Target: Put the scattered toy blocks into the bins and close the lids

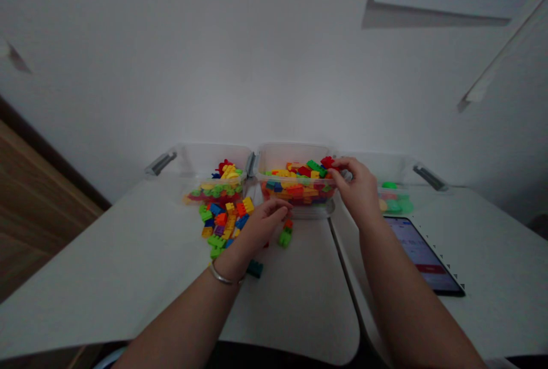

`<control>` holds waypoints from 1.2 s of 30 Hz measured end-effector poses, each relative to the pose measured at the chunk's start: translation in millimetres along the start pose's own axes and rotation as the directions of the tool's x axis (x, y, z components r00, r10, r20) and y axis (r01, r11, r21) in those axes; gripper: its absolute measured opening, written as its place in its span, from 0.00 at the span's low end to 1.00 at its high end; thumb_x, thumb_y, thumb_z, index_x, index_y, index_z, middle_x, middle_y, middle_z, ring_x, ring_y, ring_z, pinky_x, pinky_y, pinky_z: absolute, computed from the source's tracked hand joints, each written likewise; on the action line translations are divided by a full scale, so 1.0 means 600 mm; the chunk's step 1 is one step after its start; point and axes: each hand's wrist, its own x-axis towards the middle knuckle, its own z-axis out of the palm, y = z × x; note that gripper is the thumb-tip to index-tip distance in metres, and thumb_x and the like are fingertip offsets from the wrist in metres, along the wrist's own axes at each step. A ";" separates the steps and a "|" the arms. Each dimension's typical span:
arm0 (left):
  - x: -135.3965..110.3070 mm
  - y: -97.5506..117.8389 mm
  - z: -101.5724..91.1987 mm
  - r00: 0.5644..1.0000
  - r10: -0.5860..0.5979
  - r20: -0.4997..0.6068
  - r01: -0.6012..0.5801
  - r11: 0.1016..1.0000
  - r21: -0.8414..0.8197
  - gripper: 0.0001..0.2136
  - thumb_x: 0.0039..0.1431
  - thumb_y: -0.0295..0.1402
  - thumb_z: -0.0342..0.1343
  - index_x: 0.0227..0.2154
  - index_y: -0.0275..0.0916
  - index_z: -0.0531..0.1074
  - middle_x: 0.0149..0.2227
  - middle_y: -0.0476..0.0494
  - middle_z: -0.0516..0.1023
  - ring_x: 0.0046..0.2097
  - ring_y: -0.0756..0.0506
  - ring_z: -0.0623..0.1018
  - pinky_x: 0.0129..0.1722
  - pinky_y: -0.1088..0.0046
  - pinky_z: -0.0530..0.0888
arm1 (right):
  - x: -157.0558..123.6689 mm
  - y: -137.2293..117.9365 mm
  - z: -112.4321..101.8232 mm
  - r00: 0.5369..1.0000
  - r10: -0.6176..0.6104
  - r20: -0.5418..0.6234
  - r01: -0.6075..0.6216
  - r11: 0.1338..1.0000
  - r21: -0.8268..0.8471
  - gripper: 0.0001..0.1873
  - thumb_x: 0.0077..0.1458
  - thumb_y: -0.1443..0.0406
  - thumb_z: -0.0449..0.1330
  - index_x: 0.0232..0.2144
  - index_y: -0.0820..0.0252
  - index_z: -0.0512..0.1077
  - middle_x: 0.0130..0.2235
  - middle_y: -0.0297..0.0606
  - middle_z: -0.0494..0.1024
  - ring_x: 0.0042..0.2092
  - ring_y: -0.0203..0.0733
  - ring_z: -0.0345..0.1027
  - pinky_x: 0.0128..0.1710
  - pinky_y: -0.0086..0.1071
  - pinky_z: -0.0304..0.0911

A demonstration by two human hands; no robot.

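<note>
My left hand (263,226) hovers over the white desk, its fingertips close to the front wall of a clear plastic box (295,155) and beside a loose pile of colourful toy bricks (225,220). No brick shows in its curled fingers. My right hand (353,186) is at the box's right corner, its fingers closed around a red plastic brick (336,167). The box is full of mixed bricks (295,186). A green brick stack (285,237) lies just below my left fingers, and a dark teal brick (254,268) lies near my left wrist.
A second clear box (214,192) with bricks stands left of the middle one, and a third (391,200) holds green and yellow pieces on the right. A phone or tablet (422,255) lies on the desk to the right. A wall rises behind the desk.
</note>
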 end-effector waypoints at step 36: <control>-0.007 -0.012 -0.020 0.978 0.133 0.162 -0.209 0.553 0.807 0.17 0.56 0.47 0.56 0.37 0.41 0.80 0.37 0.38 0.79 0.42 0.37 0.74 0.46 0.61 0.68 | -0.016 -0.087 -0.035 0.830 -0.163 0.533 0.222 0.974 -0.049 0.14 0.58 0.67 0.54 0.42 0.54 0.78 0.42 0.38 0.82 0.43 0.44 0.74 0.45 0.38 0.67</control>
